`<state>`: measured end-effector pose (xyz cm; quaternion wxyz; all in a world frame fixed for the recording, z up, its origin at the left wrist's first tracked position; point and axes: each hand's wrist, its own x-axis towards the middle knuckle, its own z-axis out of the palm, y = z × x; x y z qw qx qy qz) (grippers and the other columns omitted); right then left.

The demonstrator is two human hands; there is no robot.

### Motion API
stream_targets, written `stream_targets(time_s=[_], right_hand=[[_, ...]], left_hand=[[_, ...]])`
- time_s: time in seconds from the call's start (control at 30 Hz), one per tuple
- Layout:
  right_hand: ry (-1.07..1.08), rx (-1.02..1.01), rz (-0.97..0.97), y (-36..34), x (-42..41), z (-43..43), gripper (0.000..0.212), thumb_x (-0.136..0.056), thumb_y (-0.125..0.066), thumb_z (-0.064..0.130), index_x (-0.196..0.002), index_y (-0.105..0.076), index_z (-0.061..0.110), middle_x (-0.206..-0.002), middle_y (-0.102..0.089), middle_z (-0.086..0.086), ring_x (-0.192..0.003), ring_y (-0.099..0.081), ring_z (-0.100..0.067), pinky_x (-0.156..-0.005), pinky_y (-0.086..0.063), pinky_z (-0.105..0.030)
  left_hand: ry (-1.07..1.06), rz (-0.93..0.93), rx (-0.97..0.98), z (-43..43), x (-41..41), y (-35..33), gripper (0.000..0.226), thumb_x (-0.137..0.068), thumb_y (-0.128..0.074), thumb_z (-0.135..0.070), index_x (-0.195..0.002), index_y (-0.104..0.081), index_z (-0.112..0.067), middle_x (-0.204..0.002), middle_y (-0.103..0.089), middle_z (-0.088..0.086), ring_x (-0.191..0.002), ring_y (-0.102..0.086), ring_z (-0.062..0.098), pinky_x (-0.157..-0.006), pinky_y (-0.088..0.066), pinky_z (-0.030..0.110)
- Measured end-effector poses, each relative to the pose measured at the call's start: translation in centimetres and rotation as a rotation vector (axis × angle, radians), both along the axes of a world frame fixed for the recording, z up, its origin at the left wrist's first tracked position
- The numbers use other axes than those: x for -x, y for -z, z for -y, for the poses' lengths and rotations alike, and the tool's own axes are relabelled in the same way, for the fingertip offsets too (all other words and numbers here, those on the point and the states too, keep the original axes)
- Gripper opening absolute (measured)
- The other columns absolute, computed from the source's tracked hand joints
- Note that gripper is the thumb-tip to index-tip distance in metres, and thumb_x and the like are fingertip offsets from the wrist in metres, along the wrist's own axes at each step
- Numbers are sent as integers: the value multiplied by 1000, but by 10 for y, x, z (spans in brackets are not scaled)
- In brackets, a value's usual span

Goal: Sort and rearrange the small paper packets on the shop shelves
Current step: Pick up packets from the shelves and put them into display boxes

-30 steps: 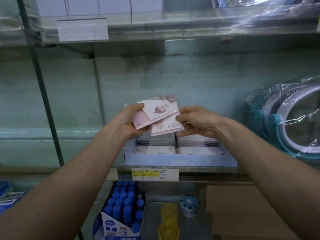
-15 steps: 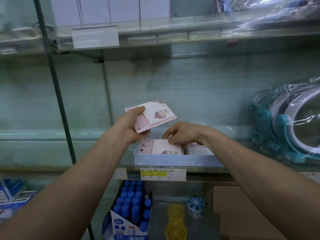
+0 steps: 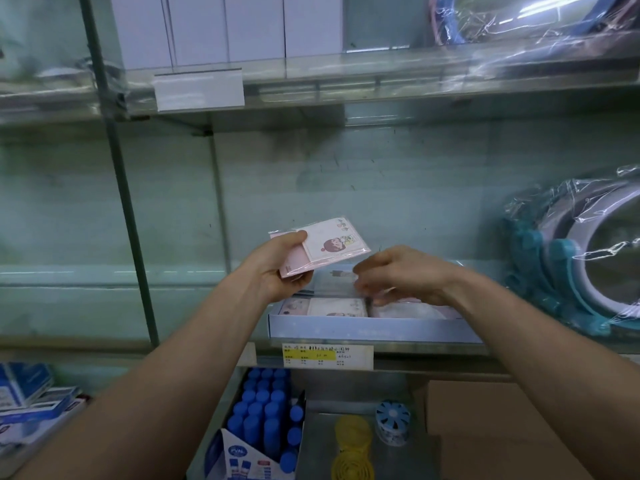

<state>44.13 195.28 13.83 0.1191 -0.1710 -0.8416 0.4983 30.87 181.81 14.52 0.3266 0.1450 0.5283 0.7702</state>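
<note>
Lifted off the display tray (image 3: 374, 330) since the previous frame, the right hand (image 3: 405, 277) hangs at 3 o'clock of the packet stack (image 3: 332, 245); it is blurred, fingers curled, grasp indeterminate. Left hand (image 3: 278, 271) grips the stack. Probable step: dealing packets into the tray. Next: pinch off one packet. Wrapped hoops (image 3: 528, 252) at 3 o'clock, glue sticks (image 3: 263, 410) at 6; neither obstructs.

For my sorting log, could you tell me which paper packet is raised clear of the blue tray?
The cartoon-girl packet, gripped in the left hand above the blue tray; the other packets in plain view lie flat inside it.
</note>
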Motion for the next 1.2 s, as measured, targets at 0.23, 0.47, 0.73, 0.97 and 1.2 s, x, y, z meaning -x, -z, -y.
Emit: stream_targets(time_s=[0.23,0.47,0.73,0.97,1.2], right_hand=[[208,410,-320,-9,-4,-10,5,-89,-62,7,-86,-61,4,-78,-65,-9,-59,-65,-13,-49,-57,-22],[199,272,-91,-12,-17,-20,50,-86,-66,4,-129,-45,14,-101,-60,-11,-70,-59,-15,-48,-57,-26],[411,479,-486,-17,-12,-29,28,-87,-64,3,-111,-58,-10,-106,-66,-23,-67,-65,-20,-54,-58,-28],[235,-62,149,-25,-21,-22,67,-86,-44,67,-122,-55,11,-111,-63,-11,-91,-68,-25,-84,-56,-40],[31,-59,164,-29,-30,-34,31,-88,-62,40,-114,-57,24,-110,-57,0,-102,-57,-18,-96,-47,-36]], left_hand=[[97,-124,65,-16,-17,-4,4,-92,-58,-10,-89,-59,-11,-88,-69,10,-80,-64,26,-69,-53,41],[122,-303,138,-26,-13,-4,29,-90,-52,8,-68,-44,-10,-86,-59,15,-78,-61,25,-59,-56,29],[259,-338,210,-35,-38,-14,7,-90,-56,-6,-86,-59,-10,-70,-67,6,-56,-64,13,-47,-51,23],[278,-635,330,-46,-64,-5,28,-84,-65,0,-107,-52,-7,-99,-67,16,-84,-70,29,-73,-59,40],[462,-861,532,-36,-56,-8,51,-86,-67,-13,-133,-49,-17,-121,-59,0,-104,-61,16,-89,-51,34]])
